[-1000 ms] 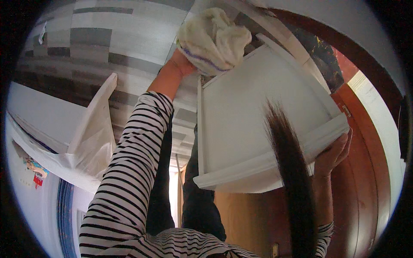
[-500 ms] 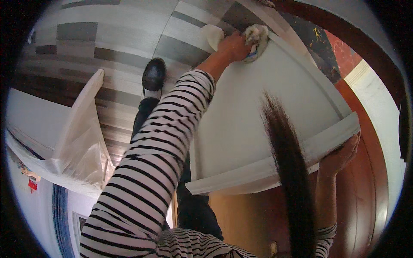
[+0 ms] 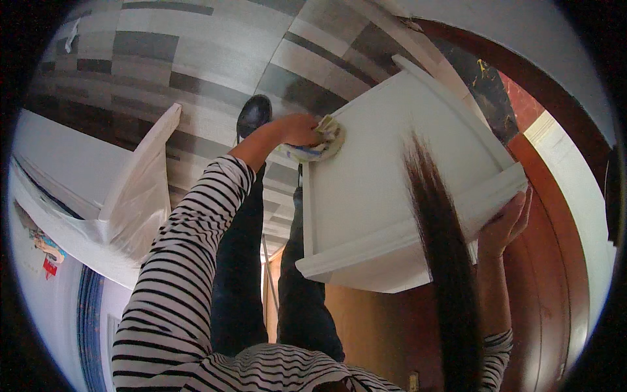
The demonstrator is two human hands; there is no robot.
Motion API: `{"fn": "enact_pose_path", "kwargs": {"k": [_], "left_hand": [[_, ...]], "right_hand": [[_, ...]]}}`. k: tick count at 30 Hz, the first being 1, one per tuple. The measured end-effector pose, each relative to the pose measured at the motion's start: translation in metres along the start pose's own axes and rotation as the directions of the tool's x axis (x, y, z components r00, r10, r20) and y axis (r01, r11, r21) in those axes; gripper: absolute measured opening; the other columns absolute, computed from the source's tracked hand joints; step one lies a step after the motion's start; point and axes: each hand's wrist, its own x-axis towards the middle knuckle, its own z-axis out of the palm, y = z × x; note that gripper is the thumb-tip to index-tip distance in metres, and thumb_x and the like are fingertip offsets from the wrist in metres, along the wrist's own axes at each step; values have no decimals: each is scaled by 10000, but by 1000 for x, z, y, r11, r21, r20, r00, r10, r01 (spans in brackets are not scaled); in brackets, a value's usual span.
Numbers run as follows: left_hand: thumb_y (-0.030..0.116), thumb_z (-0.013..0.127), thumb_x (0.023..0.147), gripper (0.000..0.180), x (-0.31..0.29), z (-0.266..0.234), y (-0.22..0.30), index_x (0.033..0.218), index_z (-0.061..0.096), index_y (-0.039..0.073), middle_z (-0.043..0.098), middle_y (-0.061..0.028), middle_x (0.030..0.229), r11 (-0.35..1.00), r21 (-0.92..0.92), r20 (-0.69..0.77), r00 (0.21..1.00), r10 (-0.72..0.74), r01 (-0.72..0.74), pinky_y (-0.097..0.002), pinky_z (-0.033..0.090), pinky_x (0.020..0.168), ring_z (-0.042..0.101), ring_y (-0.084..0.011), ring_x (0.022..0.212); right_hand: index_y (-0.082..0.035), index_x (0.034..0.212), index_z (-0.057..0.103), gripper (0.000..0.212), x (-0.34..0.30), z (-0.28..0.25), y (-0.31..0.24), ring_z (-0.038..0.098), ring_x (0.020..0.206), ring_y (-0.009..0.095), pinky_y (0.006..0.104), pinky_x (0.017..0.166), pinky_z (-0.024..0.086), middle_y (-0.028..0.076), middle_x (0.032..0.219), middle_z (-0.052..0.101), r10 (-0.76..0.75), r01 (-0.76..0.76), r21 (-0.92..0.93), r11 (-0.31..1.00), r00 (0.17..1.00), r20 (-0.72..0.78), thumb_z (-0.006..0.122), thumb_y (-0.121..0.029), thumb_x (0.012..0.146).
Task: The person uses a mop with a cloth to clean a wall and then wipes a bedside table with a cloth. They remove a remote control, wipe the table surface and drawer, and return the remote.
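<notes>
Head view, looking straight down past my striped sleeves: I have a white drawer [image 3: 385, 196] tipped up in front of me, its flat white panel facing the camera and its moulded front edge lowest. My left hand [image 3: 297, 129] reaches out to the far left corner of the drawer and is closed over a crumpled pale cloth [image 3: 320, 140], pressing it against the panel right at the side rail. My right hand [image 3: 504, 222] grips the drawer at its near right corner, fingers curled around the edge of the front, thumb hidden behind the wood. A lock of dark hair [image 3: 437, 248] hangs down across the panel and blocks part of it. Beneath the drawer I see my dark trouser legs and one black shoe [image 3: 253, 114] on a floor [image 3: 163, 59] of grey and beige planks. To my left, a clear plastic sheet [image 3: 134, 196] lies draped over a white piece of furniture [image 3: 59, 163]. On my right, a brown wooden door [image 3: 548, 274] stands close by.
</notes>
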Motion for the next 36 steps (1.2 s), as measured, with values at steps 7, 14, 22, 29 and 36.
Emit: {"fn": "enact_pose_path", "kwargs": {"k": [7, 14, 22, 29, 36], "left_hand": [[290, 477, 896, 361, 120, -55, 80, 1154, 554, 50, 622, -199, 1035, 798, -13, -764, 521, 381, -602, -425, 461, 857, 599, -357, 934], [504, 481, 815, 550, 164, -28, 68, 1127, 612, 71, 593, -205, 1150, 983, -87, -508, 856, 94, -159, -410, 441, 918, 563, -367, 1059], [483, 457, 819, 560, 32, 41, -69, 1170, 605, 72, 571, -183, 1207, 969, 171, 85, 977, -195, 179, -426, 421, 937, 559, -342, 1095], [398, 472, 841, 470, 54, 24, -22, 1109, 632, 47, 582, -222, 1162, 918, -380, -162, 969, -185, 112, -411, 413, 946, 553, -348, 1091], [485, 470, 861, 544, 113, -31, 126, 1140, 593, 34, 510, -223, 1234, 917, -138, -627, 750, 210, -373, -403, 387, 980, 486, -358, 1136]], "right_hand": [[28, 1171, 471, 475, -1, 14, -17, 512, 922, 161, 305, 797, 438, 96, 1036, 546, -65, 67, -42, 997, 997, 47, 420, -387, 945], [0, 1150, 489, 464, -1, 7, -10, 509, 856, 148, 290, 736, 438, 74, 991, 528, -41, 44, -91, 995, 999, 36, 421, -406, 936], [-10, 1076, 517, 388, 1, 16, -9, 512, 809, 119, 266, 708, 430, 38, 905, 549, -35, 36, 39, 999, 999, -14, 437, -366, 944], [-5, 1043, 527, 369, 3, 3, -16, 511, 800, 112, 256, 703, 428, 37, 902, 560, -24, 26, -29, 999, 996, 82, 426, -346, 947], [-7, 1031, 525, 357, -4, 14, -8, 499, 831, 116, 250, 741, 411, 36, 913, 550, -27, 27, 11, 1000, 1000, -12, 417, -337, 948]]}}
